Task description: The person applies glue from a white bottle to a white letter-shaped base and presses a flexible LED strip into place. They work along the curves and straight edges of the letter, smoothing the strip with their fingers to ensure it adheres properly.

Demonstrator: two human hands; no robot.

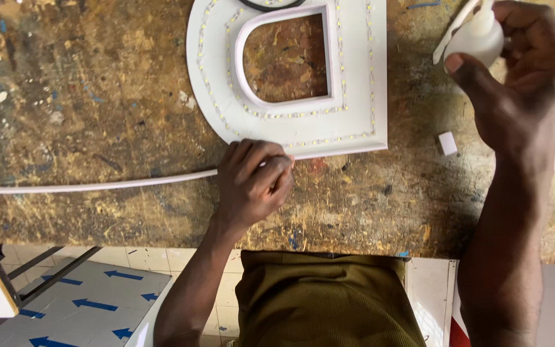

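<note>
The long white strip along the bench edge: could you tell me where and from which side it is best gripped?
Probably pinch the white strip near its right end, from above, close to the D-shaped panel, as the left hand does. It is thin, lies flat and runs off the picture's left edge.

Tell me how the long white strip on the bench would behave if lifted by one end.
The strip is thin and very long, so it would probably sag and flop. It already curves gently along the bench, hinting at flexibility. It looks light; the left hand pins its end with fingers alone.
</note>
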